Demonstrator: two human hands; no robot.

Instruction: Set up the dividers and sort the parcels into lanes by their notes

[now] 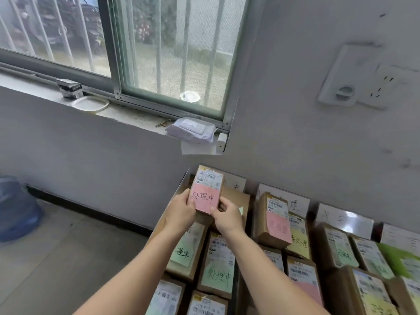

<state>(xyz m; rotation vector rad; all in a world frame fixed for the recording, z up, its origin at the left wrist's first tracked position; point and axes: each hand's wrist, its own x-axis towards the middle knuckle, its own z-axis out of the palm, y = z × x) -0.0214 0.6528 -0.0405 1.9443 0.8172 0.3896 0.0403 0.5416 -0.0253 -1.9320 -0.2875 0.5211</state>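
Head view: both hands are raised over the far-left corner of the sorting area and clamped on 1 parcel (206, 189). The left hand (181, 211) grips the parcel's lower left edge, thumb on the front face. The right hand (226, 215) grips the lower right corner, fingers curled behind it. The parcel is a small brown carton held upright, face toward the camera, with a white shipping label on top and a pink note (203, 199) below reading 处理中.

The parcel sits in the air just in front of the left lane's back sign (234, 184), a white card against the wall with the character 中 visible. A second sign card (293, 202) stands behind the next lane to the right, and a third, glossy card (343, 218) further right.

In the left lane, below the hands, lie parcels with green notes (217, 278), 2 of them legibly marked 处理中. A pale upright divider (179, 189) bounds this lane on its left side. The middle lane holds a carton with a pink note (278, 226) leaning on one with a yellow note (298, 243). The right lane holds several cartons with green notes (345, 254); their writing is too blurred to read.

On the windowsill (127, 118) rest a pack of wipes (191, 129) and a white dish (91, 104). A wall socket (384, 87) is mounted at upper right.
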